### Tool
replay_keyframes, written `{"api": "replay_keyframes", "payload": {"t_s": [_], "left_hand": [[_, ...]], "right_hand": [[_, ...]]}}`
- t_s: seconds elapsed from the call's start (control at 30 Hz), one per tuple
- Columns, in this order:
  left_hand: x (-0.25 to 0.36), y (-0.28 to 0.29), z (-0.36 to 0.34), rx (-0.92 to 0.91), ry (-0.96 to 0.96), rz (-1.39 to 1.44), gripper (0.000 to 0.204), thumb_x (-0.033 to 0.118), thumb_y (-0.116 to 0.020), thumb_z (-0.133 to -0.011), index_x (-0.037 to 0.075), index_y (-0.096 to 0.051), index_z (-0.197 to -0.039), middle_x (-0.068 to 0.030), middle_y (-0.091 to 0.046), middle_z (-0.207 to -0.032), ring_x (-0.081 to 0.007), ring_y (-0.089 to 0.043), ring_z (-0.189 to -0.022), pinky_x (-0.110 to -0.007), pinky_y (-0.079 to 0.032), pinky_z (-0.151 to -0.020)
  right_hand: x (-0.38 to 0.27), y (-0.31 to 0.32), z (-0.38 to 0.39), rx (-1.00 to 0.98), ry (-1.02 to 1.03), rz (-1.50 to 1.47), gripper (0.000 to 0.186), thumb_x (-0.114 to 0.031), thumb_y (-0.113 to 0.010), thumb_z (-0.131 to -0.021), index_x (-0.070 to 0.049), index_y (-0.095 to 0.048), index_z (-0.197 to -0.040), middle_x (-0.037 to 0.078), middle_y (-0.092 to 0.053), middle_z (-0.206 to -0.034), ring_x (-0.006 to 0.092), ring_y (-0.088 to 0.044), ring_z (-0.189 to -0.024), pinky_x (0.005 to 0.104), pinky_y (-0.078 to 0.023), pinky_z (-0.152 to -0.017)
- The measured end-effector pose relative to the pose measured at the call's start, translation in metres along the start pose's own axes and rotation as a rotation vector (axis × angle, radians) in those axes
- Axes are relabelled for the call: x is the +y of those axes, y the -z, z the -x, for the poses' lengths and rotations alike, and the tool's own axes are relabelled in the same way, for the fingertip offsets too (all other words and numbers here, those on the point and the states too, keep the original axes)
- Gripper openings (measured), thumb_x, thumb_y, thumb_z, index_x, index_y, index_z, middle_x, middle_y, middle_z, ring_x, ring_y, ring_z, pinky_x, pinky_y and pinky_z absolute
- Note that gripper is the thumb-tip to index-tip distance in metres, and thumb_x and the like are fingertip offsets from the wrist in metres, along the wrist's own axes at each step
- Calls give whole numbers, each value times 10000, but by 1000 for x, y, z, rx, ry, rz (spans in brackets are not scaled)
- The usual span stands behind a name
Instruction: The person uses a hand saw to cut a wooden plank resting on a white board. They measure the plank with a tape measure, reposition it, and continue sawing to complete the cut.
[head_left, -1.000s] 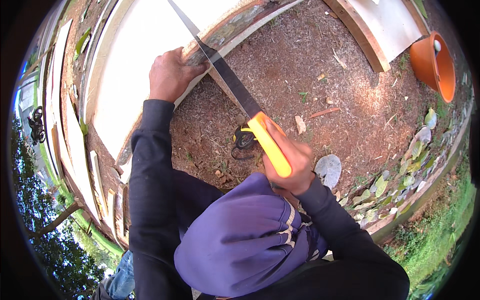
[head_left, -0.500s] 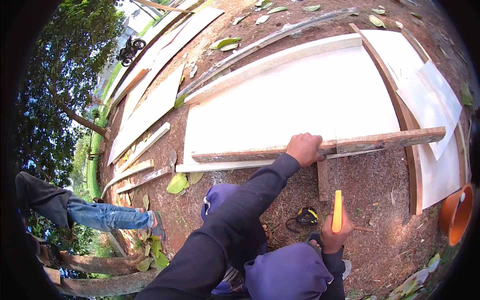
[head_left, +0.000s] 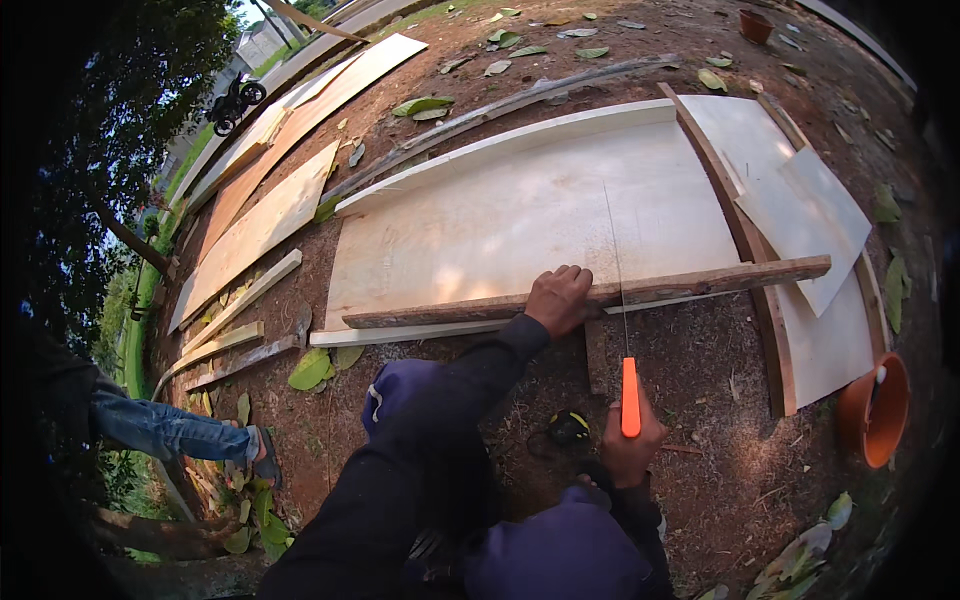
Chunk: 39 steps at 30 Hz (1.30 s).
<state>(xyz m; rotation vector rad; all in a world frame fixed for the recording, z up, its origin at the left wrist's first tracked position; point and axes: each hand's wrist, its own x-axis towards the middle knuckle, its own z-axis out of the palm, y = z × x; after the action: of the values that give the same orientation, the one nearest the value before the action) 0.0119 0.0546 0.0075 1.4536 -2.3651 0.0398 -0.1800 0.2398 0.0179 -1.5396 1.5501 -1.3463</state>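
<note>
My left hand [head_left: 560, 300] is closed over a long, rough-edged wooden board [head_left: 725, 282], pressing down on its top. The board lies crosswise over a pale plywood sheet [head_left: 510, 220] and the frame timbers around it. In my right hand [head_left: 632, 455] is a handsaw with an orange handle [head_left: 630, 395]. Its thin blade [head_left: 615, 250] crosses the board just right of my left hand, the tip reaching out above the plywood. A short wood piece [head_left: 597, 365] sticks out beneath the board. Near my right hand, a black and yellow tape measure [head_left: 568, 427] rests on the soil.
An orange pot [head_left: 873, 420] holding something white stands at the right. Thin panels [head_left: 810, 215] lie across the frame's right end. More plywood [head_left: 260, 215] and loose battens [head_left: 240, 300] lie to the left, where a person in jeans [head_left: 170, 420] stands. A motorcycle [head_left: 235, 105] is farther off.
The saw has slid forward, away from me, its handle now closer to the board. My left hand keeps its hold. The whole view has shifted and darkened.
</note>
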Motion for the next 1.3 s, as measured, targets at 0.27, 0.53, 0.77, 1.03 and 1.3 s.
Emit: {"api": "replay_keyframes", "payload": {"t_s": [0.27, 0.53, 0.77, 1.03, 1.3], "left_hand": [[-3, 19, -11, -276, 123, 98, 592, 514, -871, -738, 31, -686, -1027, -164, -683, -1055, -332, -664, -1018, -472, -513, -839], [24, -16, 40, 123, 120, -283, 933, 480, -863, -746, 49, -490, -1484, -123, -587, -1322, -289, -556, -1243, -460, -397, -1078], [-6, -14, 22, 93, 55, -107, 817, 427, -893, -724, 33, -574, -1364, -129, -695, -1205, -297, -668, -1074, -427, -521, -906], [-28, -7, 5, -226, 125, 115, 893, 654, -788, -799, 3, -581, -1374, -189, -691, -1229, -362, -683, -1110, -476, -546, -944], [-5, 16, -17, -528, 213, 63, 766, 619, -734, -890, -54, -552, -1207, -264, -664, -1064, -410, -673, -999, -495, -540, -896]], "right_hand": [[25, 5, 7, 29, 99, -9, 601, 8, -710, -798, 83, -603, -1384, 244, -753, -1000, 308, -765, -733, 371, -594, -665], [-17, -6, -10, 105, 66, -57, 515, -1, -700, -857, 87, -624, -1358, 220, -747, -893, 214, -729, -657, 336, -562, -642], [-59, 11, -50, -145, -121, -62, 532, -24, -715, -886, 84, -593, -1392, 157, -667, -747, 118, -656, -639, 317, -528, -615], [7, 5, -21, -49, 32, -48, 566, 16, -663, -846, 63, -592, -1406, 185, -730, -832, 232, -731, -641, 357, -560, -607], [-24, 10, -38, -43, 22, 10, 518, 42, -643, -830, 82, -634, -1347, 182, -732, -850, 190, -707, -653, 314, -547, -627]]}}
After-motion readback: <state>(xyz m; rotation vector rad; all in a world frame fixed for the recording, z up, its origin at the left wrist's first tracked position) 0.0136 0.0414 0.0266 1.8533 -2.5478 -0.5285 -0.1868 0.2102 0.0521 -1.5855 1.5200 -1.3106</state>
